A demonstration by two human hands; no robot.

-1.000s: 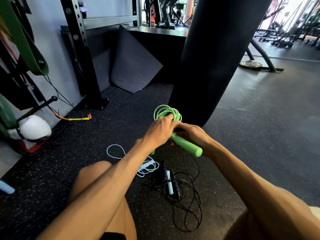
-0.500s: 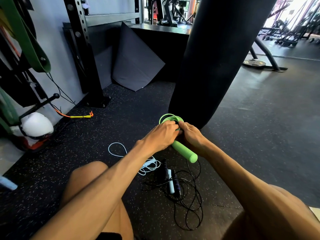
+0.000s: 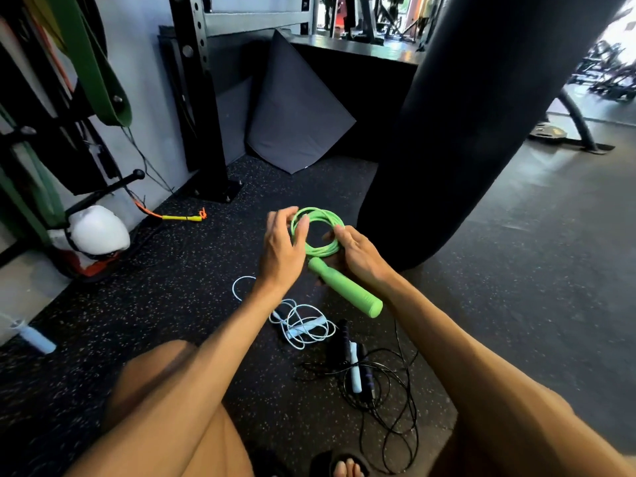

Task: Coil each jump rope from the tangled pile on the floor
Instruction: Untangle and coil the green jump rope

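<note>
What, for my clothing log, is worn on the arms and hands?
Nothing: the left arm and right arm are bare, no sleeves in view; the left hand and right hand show no gloves, rings or wristbands.

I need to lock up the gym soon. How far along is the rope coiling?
Looks done: the green rope is wound into a tidy coil. In hand: the right hand grips that coil just above its handle, and the left hand is open against the loops. Left: the pale blue rope and the black rope lie loose and tangled on the floor.
</note>
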